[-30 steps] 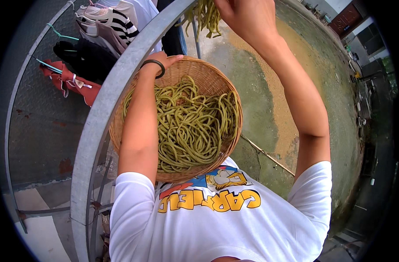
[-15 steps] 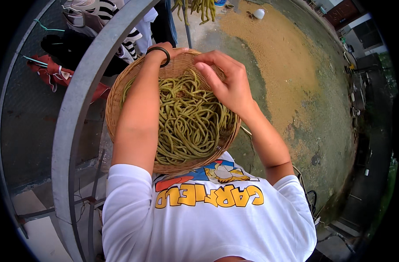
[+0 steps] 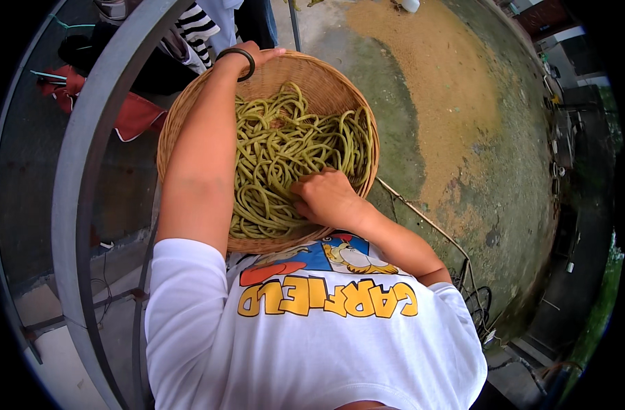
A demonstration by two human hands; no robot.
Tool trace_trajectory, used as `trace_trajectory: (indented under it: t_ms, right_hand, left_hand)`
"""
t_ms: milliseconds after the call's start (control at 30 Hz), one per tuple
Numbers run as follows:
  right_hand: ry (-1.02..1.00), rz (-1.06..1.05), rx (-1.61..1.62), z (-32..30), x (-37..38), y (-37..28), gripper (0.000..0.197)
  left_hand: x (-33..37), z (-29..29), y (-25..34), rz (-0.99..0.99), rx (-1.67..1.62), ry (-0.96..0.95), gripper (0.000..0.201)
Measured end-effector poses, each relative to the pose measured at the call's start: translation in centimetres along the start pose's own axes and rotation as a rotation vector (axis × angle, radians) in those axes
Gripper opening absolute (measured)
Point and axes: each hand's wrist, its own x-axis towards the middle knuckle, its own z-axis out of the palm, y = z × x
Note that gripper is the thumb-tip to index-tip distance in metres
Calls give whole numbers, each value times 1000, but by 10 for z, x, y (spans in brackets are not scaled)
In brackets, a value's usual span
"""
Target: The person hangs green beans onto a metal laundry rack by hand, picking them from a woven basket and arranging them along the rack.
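Observation:
A round wicker basket (image 3: 326,78) is held in front of my chest, with a tangled heap of long green beans (image 3: 278,150) covering much of its inside. At the far rim, my left hand (image 3: 251,60) grips the basket, its forearm crossing over the left side and hiding part of the beans. A dark band circles that wrist. My right hand (image 3: 331,198) reaches into the near right part of the heap, fingers curled down around some beans; the fingertips are partly hidden.
A grey metal rail (image 3: 87,150) curves along the left. Behind it hang clothes, including a striped garment (image 3: 197,31) and a red one (image 3: 136,116). Tan grains (image 3: 449,89) spread over the concrete ground at right, with a white object (image 3: 409,5) at their far end.
My right hand has come from above the basket's far right side down and nearer, into the beans. The basket and my left hand sit slightly farther left and higher in view.

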Motion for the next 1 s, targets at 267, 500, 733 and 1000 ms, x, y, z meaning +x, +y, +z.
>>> trace_trajectory:
  t_ms: [267,500,733,1000]
  right_hand:
    - [479,-51,720,-80,-14,23,17]
    - [442,-165,1396,-171,-19,24,24]
    - [715,-332,1403,-259,-8,29,19]
    - [987,-423,955,-350,56,52,21]
  left_hand:
    - [6,6,-9,-35,-27,30,102]
    - [28,10,-19,-8,-18,42,99]
    - [10,0,-5,-49,46,8,100]
    - [1,-2,-4,-32,17,64,95]
